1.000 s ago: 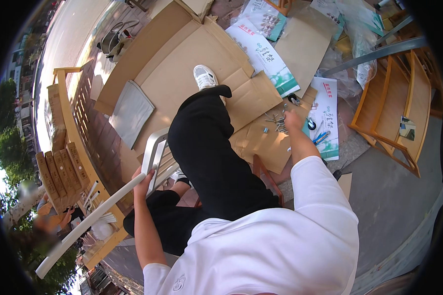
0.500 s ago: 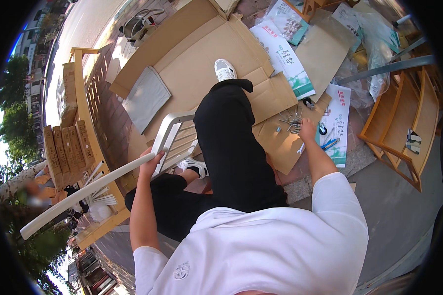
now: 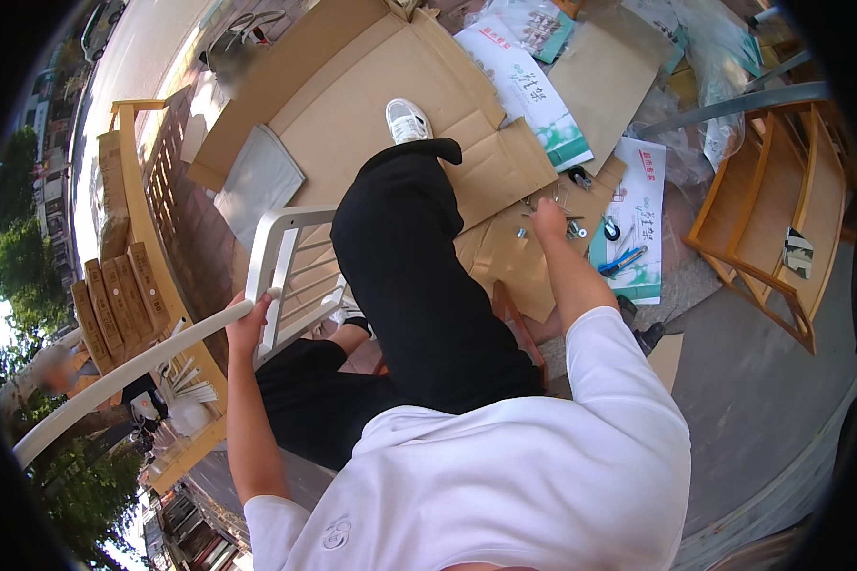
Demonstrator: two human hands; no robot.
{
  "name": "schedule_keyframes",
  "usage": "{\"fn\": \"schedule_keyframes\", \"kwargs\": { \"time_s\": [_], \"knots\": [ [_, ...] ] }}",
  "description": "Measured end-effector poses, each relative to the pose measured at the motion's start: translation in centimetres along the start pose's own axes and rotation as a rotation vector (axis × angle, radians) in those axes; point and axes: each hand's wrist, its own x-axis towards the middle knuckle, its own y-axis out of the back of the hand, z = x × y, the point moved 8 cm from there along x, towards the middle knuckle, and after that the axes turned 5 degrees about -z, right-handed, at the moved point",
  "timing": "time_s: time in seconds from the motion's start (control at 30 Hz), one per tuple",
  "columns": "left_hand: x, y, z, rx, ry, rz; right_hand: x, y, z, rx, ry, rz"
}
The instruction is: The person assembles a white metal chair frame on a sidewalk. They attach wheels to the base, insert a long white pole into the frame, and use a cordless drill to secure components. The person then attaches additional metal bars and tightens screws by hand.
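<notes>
My left hand (image 3: 249, 319) is wrapped around a long white rail of a slatted white frame (image 3: 274, 243), which stands beside my left leg; the rail runs out to the lower left. My right hand (image 3: 548, 221) reaches down into a pile of loose metal screws (image 3: 564, 202) on a cardboard sheet. Its fingers are drawn together, and whatever is between them is hidden. A small metal sleeve (image 3: 522, 232) lies beside that hand. Black caster wheels (image 3: 611, 229) and a blue utility knife (image 3: 623, 262) lie to its right.
A large opened cardboard box (image 3: 352, 95) spreads ahead under my foot. Printed white-and-green packages (image 3: 533, 90) lie beyond the screws. A brown wooden rack (image 3: 767, 209) stands at right. On the left are a wooden bench (image 3: 148, 190) and several brown cartons (image 3: 124, 300).
My right hand has moved left, from the pile's right edge to over its middle. The white frame and my left hand have shifted slightly left. The whole view has shifted a little.
</notes>
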Motion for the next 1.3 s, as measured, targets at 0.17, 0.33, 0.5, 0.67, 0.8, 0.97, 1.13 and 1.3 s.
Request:
{"fn": "schedule_keyframes", "kwargs": {
  "time_s": [0.17, 0.33, 0.5, 0.67, 0.8, 0.97, 1.13, 1.3],
  "knots": [
    [-4.8, 6.9, 4.8, 0.025, 0.066, 0.171, 2.1, -3.5, 2.0, -0.077, -0.227, -0.072],
    [-15.1, 15.2, 5.6, -0.167, 0.186, 0.510, -0.5, 1.9, -1.7, 0.071, -0.079, -0.026],
    [-22.6, 19.8, 9.8, -0.603, -0.002, 0.704, 0.3, 12.7, -3.0, 0.971, 0.197, 0.263],
    [-32.1, 19.1, 6.3, -0.956, -0.220, 0.781, -21.8, 36.4, -21.8, 0.958, 0.636, 0.372],
    [-35.3, 17.0, 3.3, -1.064, -0.424, 0.733, -40.7, 41.4, -37.3, 0.799, 1.461, 0.035],
    [-35.9, 13.9, -1.1, -1.150, -0.654, 0.662, -57.9, 37.1, -50.3, 0.632, 1.998, 0.244],
    [-34.6, 13.9, -5.5, -1.261, -0.797, 0.652, -62.4, 30.7, -55.4, 0.439, 2.014, 0.324],
    [-32.8, 14.2, -8.5, -1.292, -0.845, 0.643, -64.1, 26.5, -57.8, 0.466, 1.994, 0.331]
  ]
}}
